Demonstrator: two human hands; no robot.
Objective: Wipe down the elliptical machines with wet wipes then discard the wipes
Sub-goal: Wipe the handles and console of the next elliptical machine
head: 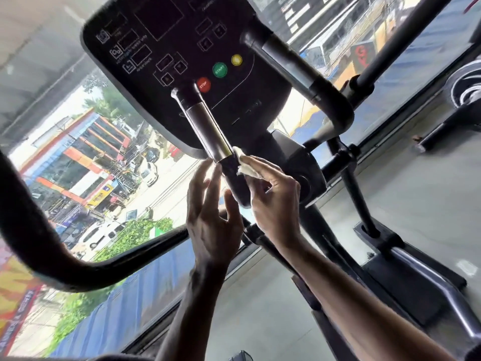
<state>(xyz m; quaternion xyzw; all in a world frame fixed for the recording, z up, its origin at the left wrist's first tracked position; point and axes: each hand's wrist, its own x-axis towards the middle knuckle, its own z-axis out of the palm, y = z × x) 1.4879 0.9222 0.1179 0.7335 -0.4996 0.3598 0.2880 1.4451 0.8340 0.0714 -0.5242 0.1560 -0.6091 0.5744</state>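
The crumpled white wet wipe (246, 166) is being pinched in the right hand (276, 201) and pressed against the black-and-silver tubular handlebar grip (208, 128), whose long axis is running up-left from between the hands toward the black console panel (169, 48), while the left hand (210, 217) is being held open, fingers straight, just beside the opposite side.
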